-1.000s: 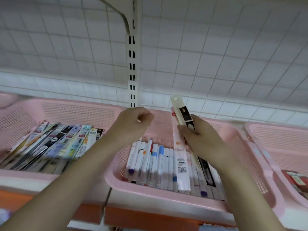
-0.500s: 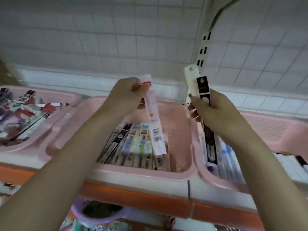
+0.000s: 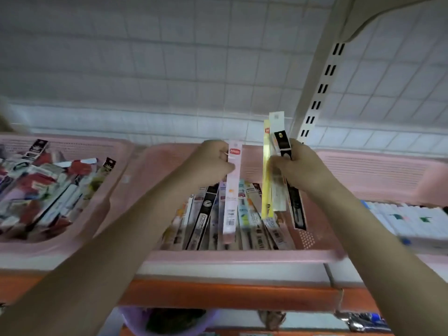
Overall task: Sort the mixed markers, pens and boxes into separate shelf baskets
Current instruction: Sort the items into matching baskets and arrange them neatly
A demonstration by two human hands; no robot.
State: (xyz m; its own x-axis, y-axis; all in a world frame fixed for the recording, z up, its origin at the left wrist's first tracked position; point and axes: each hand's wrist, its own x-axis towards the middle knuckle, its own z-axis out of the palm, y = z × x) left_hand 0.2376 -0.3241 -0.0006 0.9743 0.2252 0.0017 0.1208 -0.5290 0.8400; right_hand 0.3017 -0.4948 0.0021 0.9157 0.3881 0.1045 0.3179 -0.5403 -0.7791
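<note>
One pink pen pack [image 3: 231, 190] is pinched near its top by the left hand [image 3: 213, 163] above the middle basket [image 3: 167, 163]; at 3 o'clock, three packs [image 3: 275, 180] are gripped by the right hand [image 3: 298, 166]. Light, stiff, slippery card is judged best held by its edges.

Two bare forearms, no sleeves, left hand [image 3: 213, 163] and right hand [image 3: 300, 168] without rings or gloves

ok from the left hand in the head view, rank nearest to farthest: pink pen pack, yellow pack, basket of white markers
1. pink pen pack: gripped in the left hand.
2. yellow pack: to its right, held in the right hand.
3. basket of white markers: far right on the shelf.
</note>
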